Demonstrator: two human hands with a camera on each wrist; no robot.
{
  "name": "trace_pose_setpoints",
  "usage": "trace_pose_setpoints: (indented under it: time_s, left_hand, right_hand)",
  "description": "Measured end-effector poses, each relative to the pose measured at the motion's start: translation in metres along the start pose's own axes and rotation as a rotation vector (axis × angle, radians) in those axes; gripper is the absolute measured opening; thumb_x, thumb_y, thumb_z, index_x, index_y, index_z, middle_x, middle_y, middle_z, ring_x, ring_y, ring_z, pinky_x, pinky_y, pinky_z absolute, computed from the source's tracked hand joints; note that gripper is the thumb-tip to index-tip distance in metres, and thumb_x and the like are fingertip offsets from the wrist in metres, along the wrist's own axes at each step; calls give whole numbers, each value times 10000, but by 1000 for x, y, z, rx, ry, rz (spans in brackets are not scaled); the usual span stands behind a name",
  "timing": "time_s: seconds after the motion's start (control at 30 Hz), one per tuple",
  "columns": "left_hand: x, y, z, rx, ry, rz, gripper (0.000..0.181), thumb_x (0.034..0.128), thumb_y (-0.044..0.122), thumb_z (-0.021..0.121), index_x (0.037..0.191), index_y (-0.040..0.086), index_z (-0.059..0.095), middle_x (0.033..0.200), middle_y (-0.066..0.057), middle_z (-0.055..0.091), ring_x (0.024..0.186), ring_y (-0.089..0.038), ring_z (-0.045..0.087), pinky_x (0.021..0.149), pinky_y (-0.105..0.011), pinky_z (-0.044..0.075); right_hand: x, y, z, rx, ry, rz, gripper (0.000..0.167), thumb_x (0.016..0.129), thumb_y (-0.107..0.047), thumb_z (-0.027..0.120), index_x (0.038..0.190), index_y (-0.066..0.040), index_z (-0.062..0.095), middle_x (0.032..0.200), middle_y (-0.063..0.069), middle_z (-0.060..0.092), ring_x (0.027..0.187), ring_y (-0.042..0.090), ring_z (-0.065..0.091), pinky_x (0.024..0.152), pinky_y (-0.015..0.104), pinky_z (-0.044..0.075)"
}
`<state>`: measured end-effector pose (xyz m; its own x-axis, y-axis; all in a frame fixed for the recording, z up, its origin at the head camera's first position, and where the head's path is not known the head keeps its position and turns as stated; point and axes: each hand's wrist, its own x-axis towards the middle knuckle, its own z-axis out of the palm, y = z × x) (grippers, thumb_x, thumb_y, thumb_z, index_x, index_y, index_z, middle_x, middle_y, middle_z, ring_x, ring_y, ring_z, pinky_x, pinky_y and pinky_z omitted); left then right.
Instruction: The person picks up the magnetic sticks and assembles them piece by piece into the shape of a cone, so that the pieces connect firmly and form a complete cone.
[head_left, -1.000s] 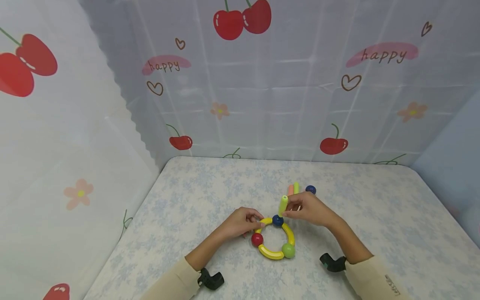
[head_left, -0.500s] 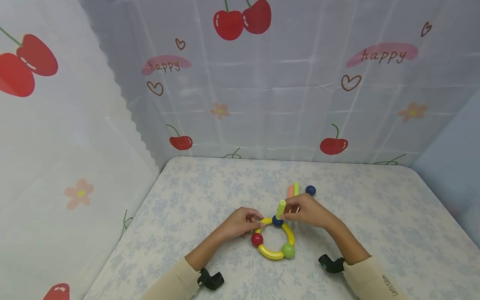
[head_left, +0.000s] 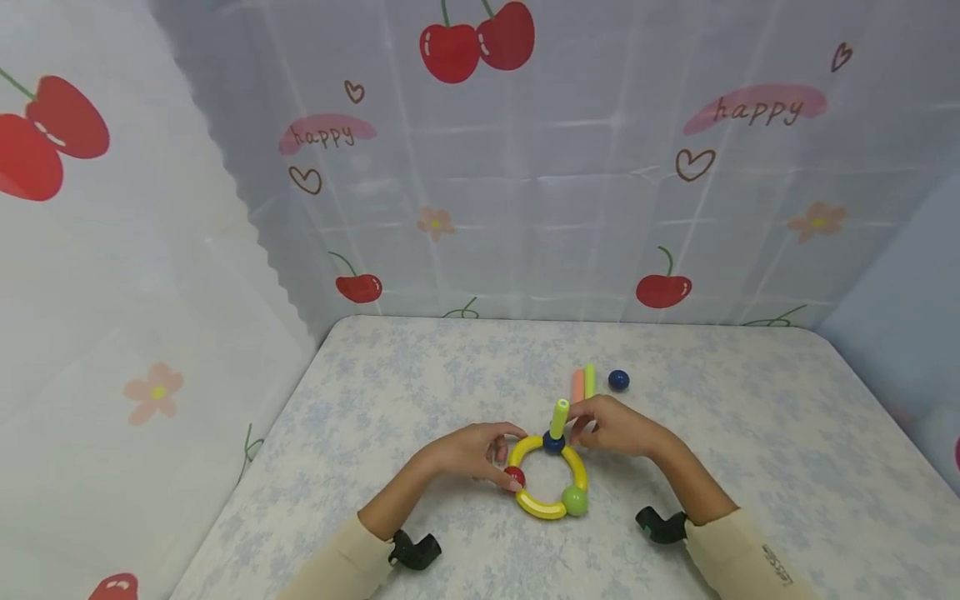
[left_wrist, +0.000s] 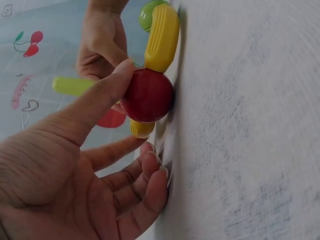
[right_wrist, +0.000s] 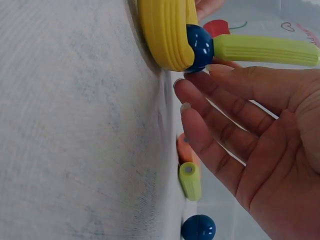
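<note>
- Ring, head view: it lies flat on the table between the two hands, made of three yellow bars joined by a red ball, a green ball and a blue ball.
- Lime stick, same view: it stands nearly upright on the blue ball, at the ring's far side.
- Left hand, same view: thumb and forefinger are spread wide, the thumb on the red ball, the forefinger at the bar beyond it.
- Right hand, same view: it is just beside the stick, fingers bent.
- Farther back, a pink stick and another lime stick lie side by side, with a spare ball, dark blue, to their right. A cherry-print curtain hangs behind.
- Left wrist view: the thumb tip rests on the red ball; the forefinger reaches under a bar's end, the other fingers loosely curled near the table.
- Right wrist view: the thumb tip is by the joint of stick and blue ball; I cannot tell if it touches. The forefinger is mostly hidden, the other fingers lightly bent and slightly apart.
</note>
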<state>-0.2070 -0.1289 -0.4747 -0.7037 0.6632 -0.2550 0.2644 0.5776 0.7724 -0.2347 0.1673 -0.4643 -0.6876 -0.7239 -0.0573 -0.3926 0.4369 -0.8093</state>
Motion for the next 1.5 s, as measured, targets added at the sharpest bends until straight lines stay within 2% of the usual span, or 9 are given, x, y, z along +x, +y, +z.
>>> trace_pose_setpoints:
  time_s: [0.07, 0.23, 0.33, 0.43, 0.63, 0.9, 1.27, 1.5]
  left_hand:
    - [0, 0, 0, -4, 4, -9, 695, 825, 283, 873, 1429, 153, 556, 949, -63, 643, 620, -98, 539, 559, -225, 468]
    - [1, -5, -1, -97, 11, -47, 609, 860, 247, 845, 1398, 146, 580, 930, -28, 648, 642, -172, 638, 572, -287, 544]
    - [1, -8, -2, -128, 31, -43, 546, 879, 227, 825, 1370, 126, 607, 896, -28, 648, 628, -201, 645, 566, -303, 551]
    - [2, -11, -3, -132, 77, -45, 471, 901, 232, 801, 1329, 120, 640, 870, -24, 654, 606, -199, 633, 554, -293, 540]
    - [5, -16, -3, -140, 210, -58, 314, 937, 287, 762, 1209, 145, 696, 837, -36, 656, 537, -199, 599, 515, -296, 518]
    - [11, -18, 3, -80, 328, -55, 267, 967, 309, 722, 1178, 144, 710, 796, -27, 637, 476, -174, 564, 449, -279, 483]
    - [13, -17, 13, -20, 423, -47, 230, 933, 343, 758, 1110, 197, 739, 796, 48, 666, 513, -140, 573, 474, -270, 481]
    - [17, -14, 14, 37, 452, -21, 222, 914, 377, 775, 1065, 215, 756, 798, 63, 648, 581, -89, 512, 513, -230, 417]
  right_hand:
    - [0, 1, 0, 4, -8, 3, 251, 900, 72, 670, 1115, -41, 732, 1058, 91, 741, 988, 267, 703, 756, 280, 581]
    - [-1, 5, -2, -17, -6, 11, 206, 902, 44, 696, 1077, -53, 745, 1037, 59, 748, 980, 232, 705, 768, 281, 583]
    - [-2, 9, -4, -11, -14, 24, 210, 905, 48, 691, 1069, -67, 753, 1010, 17, 751, 960, 202, 699, 772, 272, 574]
    - [-4, 10, -5, 40, -45, 18, 238, 908, 69, 673, 1093, -54, 757, 1001, 5, 752, 927, 213, 688, 754, 278, 568]
    - [-7, 9, -6, 86, -100, 16, 213, 902, 75, 682, 1053, -59, 752, 952, 43, 747, 858, 203, 657, 712, 254, 538]
    - [-6, 8, -5, 111, -131, 45, 181, 893, 45, 721, 1036, -59, 761, 913, 85, 740, 822, 176, 656, 703, 239, 538]
    - [-8, 5, -3, 133, -209, 27, 170, 904, -2, 731, 1029, -95, 799, 947, 79, 768, 785, 126, 628, 711, 237, 531]
    - [-8, 3, -2, 204, -302, 12, 148, 915, 8, 715, 1042, -26, 783, 968, 146, 762, 845, 148, 680, 774, 254, 565]
